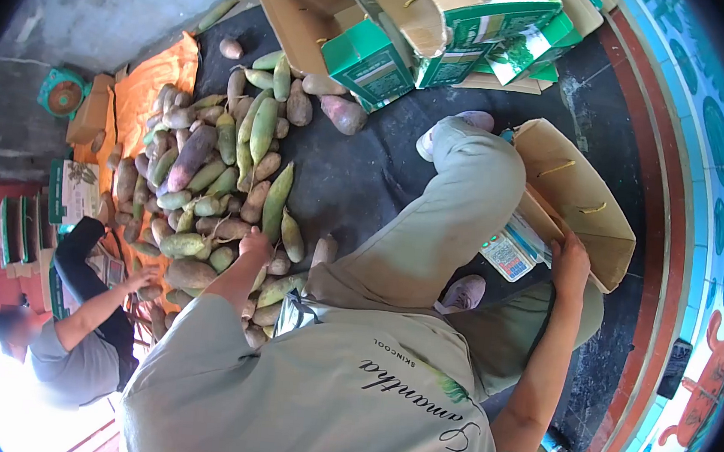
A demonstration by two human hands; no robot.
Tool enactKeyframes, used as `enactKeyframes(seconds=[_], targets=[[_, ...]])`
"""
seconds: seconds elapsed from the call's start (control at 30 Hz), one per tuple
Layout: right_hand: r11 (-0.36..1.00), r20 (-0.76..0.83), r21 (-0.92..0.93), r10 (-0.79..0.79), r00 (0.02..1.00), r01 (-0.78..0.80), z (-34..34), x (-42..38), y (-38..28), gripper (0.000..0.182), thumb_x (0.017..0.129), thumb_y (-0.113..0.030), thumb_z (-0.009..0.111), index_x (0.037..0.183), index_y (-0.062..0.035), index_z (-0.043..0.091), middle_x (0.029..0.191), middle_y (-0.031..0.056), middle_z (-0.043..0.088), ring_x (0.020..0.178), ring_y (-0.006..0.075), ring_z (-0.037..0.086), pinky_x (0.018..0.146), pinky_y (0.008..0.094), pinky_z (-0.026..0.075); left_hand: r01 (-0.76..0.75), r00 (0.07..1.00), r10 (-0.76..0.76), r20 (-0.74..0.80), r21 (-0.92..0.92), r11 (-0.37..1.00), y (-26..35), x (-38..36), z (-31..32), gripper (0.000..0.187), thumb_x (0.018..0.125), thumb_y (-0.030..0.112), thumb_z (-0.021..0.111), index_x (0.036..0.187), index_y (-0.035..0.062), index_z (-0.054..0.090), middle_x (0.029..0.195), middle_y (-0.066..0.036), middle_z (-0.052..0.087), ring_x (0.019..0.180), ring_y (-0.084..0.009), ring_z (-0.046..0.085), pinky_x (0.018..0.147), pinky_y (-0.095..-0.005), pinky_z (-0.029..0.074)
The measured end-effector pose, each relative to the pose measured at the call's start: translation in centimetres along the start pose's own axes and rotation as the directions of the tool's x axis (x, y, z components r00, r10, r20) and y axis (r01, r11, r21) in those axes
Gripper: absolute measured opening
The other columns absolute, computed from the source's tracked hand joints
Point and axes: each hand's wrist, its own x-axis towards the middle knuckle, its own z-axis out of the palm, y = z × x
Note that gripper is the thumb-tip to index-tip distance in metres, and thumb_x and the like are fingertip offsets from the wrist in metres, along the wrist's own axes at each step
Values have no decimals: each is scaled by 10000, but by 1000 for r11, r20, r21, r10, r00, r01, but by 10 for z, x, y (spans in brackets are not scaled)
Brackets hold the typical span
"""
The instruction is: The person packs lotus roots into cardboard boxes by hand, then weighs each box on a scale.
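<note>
My left hand (254, 248) reaches into a big heap of radishes, fingers bent in among them. A long green radish (277, 201) lies right beside its fingertips, and a brownish radish (226, 229) is just to the left. I cannot tell what the fingers close on. On the other side, my right hand (571, 257) grips the edge of an open cardboard box (608, 241), which is tilted on its side next to my knee. Below the box's near edge sits a digital scale (507, 258) with a keypad, partly hidden by the box.
Several green and brown cartons (369, 61) stand at the top. A dark mat (353, 182) lies under the heap, with an orange sheet (160, 88) behind it. At the left, another person (80, 348) reaches toward the heap. A blue bottle (556, 443) lies lower right.
</note>
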Motion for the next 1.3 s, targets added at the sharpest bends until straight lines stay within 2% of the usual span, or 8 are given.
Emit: enactKeyframes(seconds=[0.13,0.23,0.37,0.4,0.67,0.87,1.1,1.3], targets=[[1000,-34,15,-4,999,4,3,-1,0,207,770,-139,654,909,-27,550,882,175,625,866,353,604,764,451,474,-44,996,14,-84,-366,929,2,-6,-56,759,602,365,808,1212,33,501,1195,-195,530,1067,-317,577,887,-391,490],[1000,-62,4,-6,998,7,4,-2,0,203,759,-152,665,899,-45,565,864,163,631,851,341,612,756,444,475,-172,946,18,-324,-453,875,21,-10,-90,770,579,339,826,1200,19,501,1145,-198,553,1081,-324,556,906,-393,473],[1000,-81,-2,-5,997,5,2,-4,-3,186,758,-161,667,884,-59,576,859,137,633,855,315,617,747,430,482,-449,787,-69,-613,-647,617,54,-23,-165,681,570,291,842,1113,-4,557,1044,-179,560,980,-313,560,859,-387,464],[1000,-87,-15,-11,996,10,4,-4,-2,187,759,-163,667,884,-58,576,859,132,633,858,311,617,747,428,483,-564,768,-57,-638,-716,411,60,-17,-181,644,591,275,835,1093,-20,561,1037,-181,557,938,-302,560,832,-384,463],[1000,-90,14,-1,996,2,8,-2,1,194,749,-195,679,851,-59,587,849,121,636,866,290,618,748,417,486,-915,402,57,-914,-403,-6,160,-126,-364,588,662,130,808,1146,-37,519,1086,-137,554,962,-206,583,850,-323,486],[998,-82,58,9,997,-5,8,-3,1,198,750,-165,669,887,-45,592,879,142,637,862,319,611,762,436,477,-986,63,322,-945,-9,165,258,-184,-409,596,629,219,816,1134,19,572,1045,-126,557,975,-249,562,842,-357,468],[999,-97,37,6,995,-2,10,-3,2,187,757,-203,668,847,-58,591,845,116,640,857,288,620,749,414,486,-925,246,609,-754,5,380,364,-213,-405,625,637,355,776,1116,2,583,1077,-183,599,1008,-315,588,890,-369,463],[999,-104,43,-7,995,11,6,-4,1,166,763,-194,656,837,-60,590,833,117,636,840,291,621,740,417,486,-952,303,632,-713,-201,230,382,-198,-390,565,709,314,732,1168,33,562,1043,-175,635,997,-310,607,900,-361,463]])
